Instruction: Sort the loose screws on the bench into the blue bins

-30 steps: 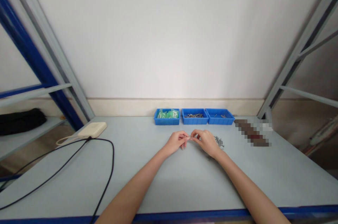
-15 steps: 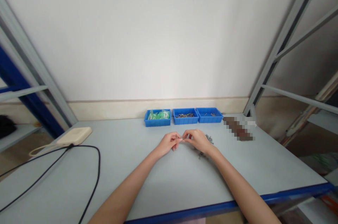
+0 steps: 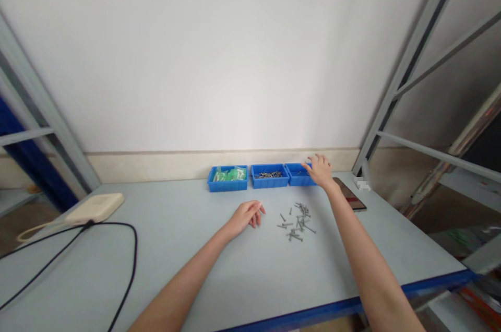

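My right hand [image 3: 320, 170] is over the right blue bin [image 3: 300, 180], fingers spread, with nothing visible in it. Left of the screws, my left hand [image 3: 247, 215] rests at the table with its fingers curled together; whether it holds anything is too small to tell. Loose grey screws [image 3: 301, 222] lie scattered on the table between my forearms. The middle blue bin [image 3: 270, 182] holds many metal screws. In the left blue bin [image 3: 227, 186] are green and white plastic packets.
A dark flat device [image 3: 350, 196] lies right of my right forearm. On the left are a cream box [image 3: 95, 208] and black cables [image 3: 135, 253]. Metal frames [image 3: 407, 71] rise at both sides, and a white wall [image 3: 219, 60] stands behind the bins.
My hands have separated. The right one moved forward and right to the right bin and opened; the left stayed near the middle, lower. The screws are now uncovered. The view has shifted slightly.
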The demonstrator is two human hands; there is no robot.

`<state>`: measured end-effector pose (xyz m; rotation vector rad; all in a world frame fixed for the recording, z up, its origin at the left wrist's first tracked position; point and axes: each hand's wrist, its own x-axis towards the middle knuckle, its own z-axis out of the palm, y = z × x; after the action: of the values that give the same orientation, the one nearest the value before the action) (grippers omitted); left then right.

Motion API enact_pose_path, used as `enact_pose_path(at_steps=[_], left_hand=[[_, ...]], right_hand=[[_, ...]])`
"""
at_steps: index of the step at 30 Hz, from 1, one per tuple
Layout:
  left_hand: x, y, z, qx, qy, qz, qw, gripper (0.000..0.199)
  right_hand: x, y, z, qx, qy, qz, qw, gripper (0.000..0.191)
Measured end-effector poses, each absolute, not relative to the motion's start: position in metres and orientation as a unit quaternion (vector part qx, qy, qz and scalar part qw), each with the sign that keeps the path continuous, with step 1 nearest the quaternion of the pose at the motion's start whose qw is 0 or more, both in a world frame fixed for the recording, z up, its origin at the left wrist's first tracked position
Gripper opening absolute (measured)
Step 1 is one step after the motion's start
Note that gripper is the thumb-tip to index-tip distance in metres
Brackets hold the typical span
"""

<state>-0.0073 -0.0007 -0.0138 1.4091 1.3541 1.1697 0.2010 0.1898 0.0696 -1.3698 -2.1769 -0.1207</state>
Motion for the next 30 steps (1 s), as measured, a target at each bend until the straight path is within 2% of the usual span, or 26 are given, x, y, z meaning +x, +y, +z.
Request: enact_pose_path(at_steps=[3,8,10,14,16,21,26,30], left_hand=[[-0.007,-0.001,-0.013,0.559,0.544,0.461,0.423,0.047],[-0.005,-0.001,-0.009,0.561,0.551,0.451,0.422,0.046],[-0.004,-0.001,-0.008,0.561,0.553,0.451,0.419,0.045],[-0.004,-0.001,-0.008,0.562,0.557,0.446,0.418,0.045],[-0.004,-0.002,-0.007,0.565,0.556,0.449,0.412,0.044],[-0.005,-0.004,-0.005,0.566,0.553,0.457,0.406,0.045],[-0.004,-0.004,-0.004,0.567,0.553,0.459,0.403,0.044],[-0.005,-0.004,-0.004,0.564,0.557,0.456,0.404,0.042]], right_hand=[[0.211,0.182,0.058,-0.490,-0.822,-0.073,0.281,0.044],[0.224,0.142,0.033,-0.257,-0.957,0.107,0.087,0.028],[0.224,0.132,0.024,-0.210,-0.962,0.160,0.074,0.025],[0.214,0.128,0.013,-0.219,-0.950,0.187,0.118,0.008],[0.205,0.128,0.012,-0.216,-0.950,0.185,0.126,0.005],[0.179,0.117,0.016,-0.178,-0.940,0.247,0.156,0.008],[0.146,0.100,0.022,-0.153,-0.893,0.339,0.254,0.027],[0.130,0.084,0.014,-0.175,-0.828,0.430,0.316,0.018]])
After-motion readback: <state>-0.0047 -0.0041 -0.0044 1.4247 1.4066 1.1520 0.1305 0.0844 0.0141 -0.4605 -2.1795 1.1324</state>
